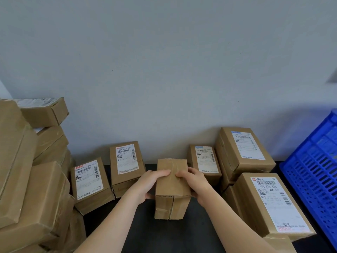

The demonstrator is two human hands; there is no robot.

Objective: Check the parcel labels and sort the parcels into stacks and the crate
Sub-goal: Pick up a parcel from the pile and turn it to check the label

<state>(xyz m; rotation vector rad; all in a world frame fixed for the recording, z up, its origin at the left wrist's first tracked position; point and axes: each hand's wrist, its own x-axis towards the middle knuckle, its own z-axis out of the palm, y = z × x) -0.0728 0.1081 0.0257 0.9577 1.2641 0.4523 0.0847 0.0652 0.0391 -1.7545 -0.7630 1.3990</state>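
Observation:
A small brown taped parcel (172,187) is held above the dark tabletop, its plain top face showing no label. My left hand (148,185) grips its left side with the thumb on top. My right hand (196,181) grips its right side the same way. Labelled parcels stand around it: two at the left centre (89,181) (125,161), one behind my right hand (206,161), a stack at the back right (244,148) and a large one at the front right (273,203). The blue crate (313,172) stands at the far right.
A tall pile of unsorted brown boxes (27,170) fills the left edge. A grey wall (164,70) rises close behind the parcels. The black table (164,234) shows between my forearms.

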